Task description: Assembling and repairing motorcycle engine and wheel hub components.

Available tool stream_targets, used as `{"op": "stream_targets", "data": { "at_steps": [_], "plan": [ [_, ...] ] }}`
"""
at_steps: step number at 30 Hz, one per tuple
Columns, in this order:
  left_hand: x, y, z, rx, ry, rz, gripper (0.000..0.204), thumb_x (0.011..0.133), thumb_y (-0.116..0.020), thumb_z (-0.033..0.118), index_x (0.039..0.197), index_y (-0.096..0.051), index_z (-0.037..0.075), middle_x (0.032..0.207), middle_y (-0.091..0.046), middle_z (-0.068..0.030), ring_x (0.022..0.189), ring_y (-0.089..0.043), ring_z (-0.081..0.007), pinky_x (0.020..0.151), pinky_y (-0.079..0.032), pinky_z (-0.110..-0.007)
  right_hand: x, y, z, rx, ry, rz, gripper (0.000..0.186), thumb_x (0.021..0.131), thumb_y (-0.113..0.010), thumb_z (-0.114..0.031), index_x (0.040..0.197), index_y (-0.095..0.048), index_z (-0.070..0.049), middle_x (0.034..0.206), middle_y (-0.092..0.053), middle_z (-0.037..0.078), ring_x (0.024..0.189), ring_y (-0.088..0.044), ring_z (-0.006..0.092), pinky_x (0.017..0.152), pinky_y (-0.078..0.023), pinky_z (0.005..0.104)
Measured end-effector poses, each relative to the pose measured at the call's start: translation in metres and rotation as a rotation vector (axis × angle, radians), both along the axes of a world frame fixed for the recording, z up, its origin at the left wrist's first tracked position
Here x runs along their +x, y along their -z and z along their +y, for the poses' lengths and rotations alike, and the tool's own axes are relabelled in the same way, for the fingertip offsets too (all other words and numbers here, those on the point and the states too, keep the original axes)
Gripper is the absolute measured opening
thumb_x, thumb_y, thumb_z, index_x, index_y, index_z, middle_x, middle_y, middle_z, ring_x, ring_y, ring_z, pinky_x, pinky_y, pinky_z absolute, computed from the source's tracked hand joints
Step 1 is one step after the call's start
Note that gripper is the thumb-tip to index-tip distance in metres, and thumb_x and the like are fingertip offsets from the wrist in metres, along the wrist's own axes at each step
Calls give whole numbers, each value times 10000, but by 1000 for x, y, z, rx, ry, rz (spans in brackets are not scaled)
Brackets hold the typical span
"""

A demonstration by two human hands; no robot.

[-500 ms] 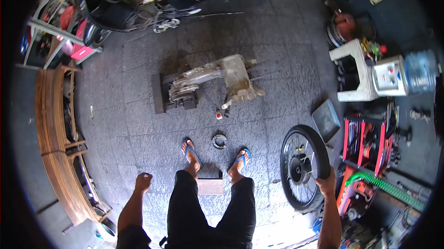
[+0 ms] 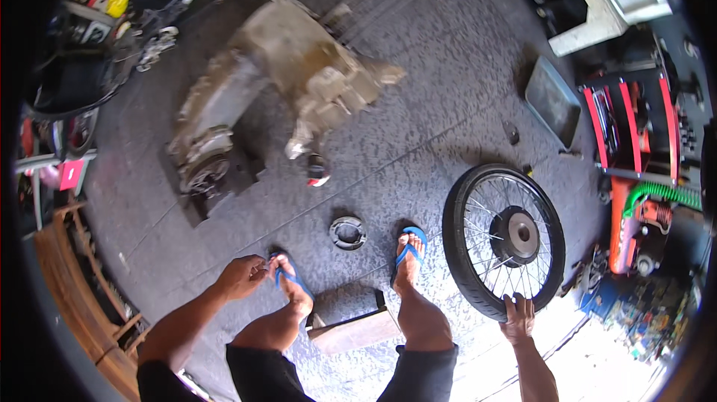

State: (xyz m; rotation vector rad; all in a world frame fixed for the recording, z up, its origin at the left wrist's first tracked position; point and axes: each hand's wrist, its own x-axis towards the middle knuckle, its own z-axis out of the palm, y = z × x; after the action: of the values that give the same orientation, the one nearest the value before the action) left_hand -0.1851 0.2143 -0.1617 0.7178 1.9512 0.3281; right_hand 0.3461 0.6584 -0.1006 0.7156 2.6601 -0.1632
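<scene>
Spoked wheel (image 2: 517, 235) is held at the person's right, just beside the right foot (image 2: 408, 271), hub face turned up to the camera; whether its far edge is rested on the floor (image 2: 448, 114) cannot be told. For good handling, the weight should probably be taken by the tyre (image 2: 454, 253), not the spokes, and tilt should be controlled, since a one-sided hold could let the wheel swing or roll. The ring-shaped part (image 2: 336, 233) on the floor between the feet is best avoided, and the wheel should be lowered gently so the hub isn't knocked.

Right hand (image 2: 517, 320): grip clamped on the tyre's near edge, fingers wrapped over it, forearm brought in from the lower edge; thumb not clearly shown. Left hand (image 2: 243, 277): held out near the left foot (image 2: 289, 282), wrist bent inward, fingers loosely curled; whether fingertips are touching cannot be told. No object is seen in it.
</scene>
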Motion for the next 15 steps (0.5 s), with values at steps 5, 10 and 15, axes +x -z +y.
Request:
{"op": "stream_targets", "data": {
  "at_steps": [5,10,15],
  "plan": [
    [-10,93,51,-64,303,-176,393,930,-637,337,1195,-632,48,1123,-677,-180,1038,-664,-345,890,-517,-445,50,80,-38,35,74,87,799,473,-843,-109,1206,-533,-180,1256,-545,126,992,-550,366,842,-473,499],
    [2,150,91,158,544,-101,461,941,-619,382,1257,-583,47,1170,-644,-205,1094,-616,-382,926,-488,-477,100,148,-55,128,83,128,638,534,-756,-52,1126,-535,-141,1279,-533,147,1007,-523,397,841,-473,535],
    [-4,127,69,216,521,131,455,927,-627,375,1245,-596,51,1148,-652,-194,1059,-624,-392,908,-496,-476,134,199,-55,185,125,151,535,577,-717,-48,1077,-540,-116,1304,-504,140,1045,-501,381,872,-445,515]
  ]
}}
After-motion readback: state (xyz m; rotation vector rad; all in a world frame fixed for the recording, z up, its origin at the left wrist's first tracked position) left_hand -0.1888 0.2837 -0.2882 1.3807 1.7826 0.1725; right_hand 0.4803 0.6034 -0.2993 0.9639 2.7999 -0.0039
